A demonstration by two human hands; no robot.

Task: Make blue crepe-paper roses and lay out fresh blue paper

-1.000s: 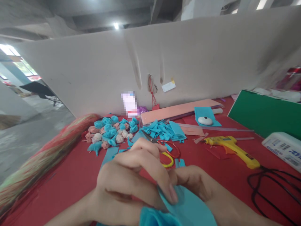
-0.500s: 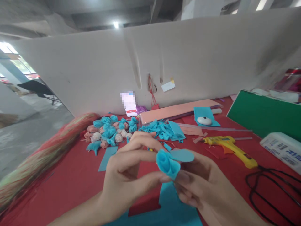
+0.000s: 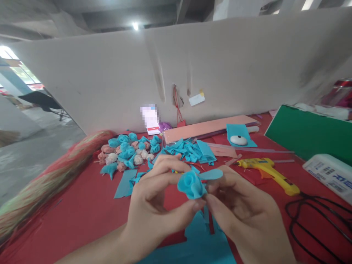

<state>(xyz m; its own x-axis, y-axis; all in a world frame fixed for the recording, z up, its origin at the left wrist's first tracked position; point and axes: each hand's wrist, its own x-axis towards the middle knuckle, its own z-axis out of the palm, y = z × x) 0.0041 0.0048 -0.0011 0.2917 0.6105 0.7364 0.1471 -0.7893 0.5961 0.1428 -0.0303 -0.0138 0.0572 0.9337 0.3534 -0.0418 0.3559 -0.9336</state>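
Between my two hands is a blue crepe-paper rose [image 3: 190, 184], its rolled centre facing me and one loose rounded petal strip [image 3: 211, 175] sticking out to the right. My left hand [image 3: 158, 205] pinches the flower's base between thumb and fingers. My right hand [image 3: 242, 205] is closed at the flower's right side, thumb and fingertips on the paper near the base. Under the hands lies a cut sheet of blue paper [image 3: 203, 242]. Beyond them is a heap of blue paper pieces [image 3: 187, 150], partly hidden by my left fingers.
Finished blue, pink and white paper roses [image 3: 128, 152] are piled at the left. A yellow glue gun [image 3: 271, 174] with a black cord [image 3: 294, 220] lies at the right, before a green board [image 3: 308, 132]. A phone [image 3: 150, 121] leans on the back wall; a straw-like bundle [image 3: 55, 183] runs along the left edge.
The rose has shifted slightly left and up and turned, its outer petals showing more curl. My right thumb has moved in lower at its base.
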